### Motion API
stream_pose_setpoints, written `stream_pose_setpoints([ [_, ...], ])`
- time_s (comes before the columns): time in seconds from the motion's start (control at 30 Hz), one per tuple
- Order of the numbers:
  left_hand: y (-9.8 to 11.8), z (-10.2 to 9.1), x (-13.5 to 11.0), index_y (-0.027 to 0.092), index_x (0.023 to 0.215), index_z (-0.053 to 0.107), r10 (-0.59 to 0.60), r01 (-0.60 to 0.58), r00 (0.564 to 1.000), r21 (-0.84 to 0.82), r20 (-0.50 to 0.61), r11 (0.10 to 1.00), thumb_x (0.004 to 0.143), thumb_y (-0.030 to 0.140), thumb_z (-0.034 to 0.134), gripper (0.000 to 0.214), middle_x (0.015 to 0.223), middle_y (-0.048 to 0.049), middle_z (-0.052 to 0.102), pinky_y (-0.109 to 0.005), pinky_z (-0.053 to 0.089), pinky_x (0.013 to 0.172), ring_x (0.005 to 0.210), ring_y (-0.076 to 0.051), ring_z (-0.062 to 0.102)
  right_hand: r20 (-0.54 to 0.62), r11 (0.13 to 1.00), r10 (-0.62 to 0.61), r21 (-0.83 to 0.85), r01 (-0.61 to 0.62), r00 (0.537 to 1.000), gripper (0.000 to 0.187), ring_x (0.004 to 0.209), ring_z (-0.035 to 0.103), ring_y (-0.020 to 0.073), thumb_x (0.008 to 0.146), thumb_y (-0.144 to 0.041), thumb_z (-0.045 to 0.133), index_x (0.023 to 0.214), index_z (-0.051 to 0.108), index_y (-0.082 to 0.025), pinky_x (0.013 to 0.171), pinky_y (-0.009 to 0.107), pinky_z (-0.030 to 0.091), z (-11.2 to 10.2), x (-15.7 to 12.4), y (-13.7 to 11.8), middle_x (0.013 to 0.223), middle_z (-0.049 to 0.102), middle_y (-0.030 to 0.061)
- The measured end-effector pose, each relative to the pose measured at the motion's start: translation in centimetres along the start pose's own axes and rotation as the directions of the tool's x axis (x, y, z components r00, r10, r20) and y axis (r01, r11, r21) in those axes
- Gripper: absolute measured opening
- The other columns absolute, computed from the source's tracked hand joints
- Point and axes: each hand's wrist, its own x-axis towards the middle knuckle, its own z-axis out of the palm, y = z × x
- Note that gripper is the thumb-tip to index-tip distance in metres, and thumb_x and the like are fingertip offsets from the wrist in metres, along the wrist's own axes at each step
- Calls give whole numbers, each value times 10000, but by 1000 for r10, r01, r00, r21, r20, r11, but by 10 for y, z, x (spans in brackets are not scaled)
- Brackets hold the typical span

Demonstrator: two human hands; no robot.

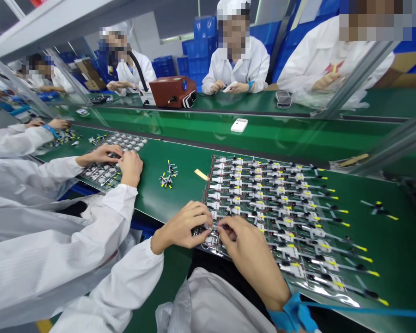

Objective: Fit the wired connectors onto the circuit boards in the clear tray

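Note:
My left hand point(189, 224) and my right hand point(251, 252) meet over the near left corner of a clear plastic tray point(215, 250). Fingers of both are bent into pinches, close together. Whatever lies between the fingertips is too small and too covered to name. Rows of small white parts point(235, 200) with thin grey stems, black pieces and yellow ends fill the tray. Thin dark red wires point(207, 185) show along its left side. A blue wrist strap point(293, 312) with a cord is around my right wrist.
Left of the tray lie a flat wooden stick point(201, 174) and loose yellow-tipped pieces point(166, 180); similar pieces point(379, 209) lie right. A co-worker's hands point(131, 166) are over another tray at left. Beyond, a white device point(239, 125) rests on a green strip, near a brown box point(171, 92).

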Motion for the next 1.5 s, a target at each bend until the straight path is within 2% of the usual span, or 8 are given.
stream_pose_setpoints([
  [0.2, 1, 0, 0, 182, 1058, 585, -51, 49, 998, -52, -34, 997, 906, 239, 601, 164, 988, -81, 689, -360, 455, 888, 961, -210, 611, 37, 998, 30, -58, -28, 999, 206, 761, 641, 185, 970, -191, 521, 978, 721, -235, 723, 292, 429, 2, 2, -2, 918, 657, 33],
  [0.37, 1, 1, 0, 184, 1086, 593, -52, 50, 998, -59, -34, 997, 892, 206, 613, 196, 1008, -74, 694, -351, 449, 899, 974, -204, 612, 78, 995, 66, -78, -60, 995, 154, 753, 628, 184, 961, -202, 543, 925, 689, -236, 694, 296, 394, 1, 3, -4, 920, 662, 21],
  [0.8, -1, 2, -2, 184, 1102, 603, -61, 58, 997, -74, -40, 996, 926, 254, 609, 189, 969, -76, 687, -352, 453, 895, 952, -204, 626, 46, 998, 70, -6, -69, 997, 160, 741, 621, 191, 979, -263, 504, 903, 644, -247, 673, 288, 378, 4, 3, 0, 869, 672, 10],
  [1.03, -1, 1, -1, 185, 1095, 610, -49, 46, 998, -72, -44, 996, 931, 256, 599, 179, 970, -80, 696, -357, 458, 900, 942, -207, 636, 100, 998, 65, -2, -66, 993, 182, 728, 646, 202, 981, -264, 465, 921, 636, -248, 661, 286, 376, -1, 3, -3, 880, 731, 26],
  [1.5, -3, 3, -2, 176, 1106, 618, -40, 38, 999, -82, -28, 996, 966, 288, 605, 180, 959, -75, 698, -343, 451, 882, 918, -192, 641, 131, 996, 85, -12, -84, 988, 193, 734, 642, 212, 997, -265, 443, 928, 623, -248, 669, 296, 359, 0, 4, -4, 840, 727, 23],
])
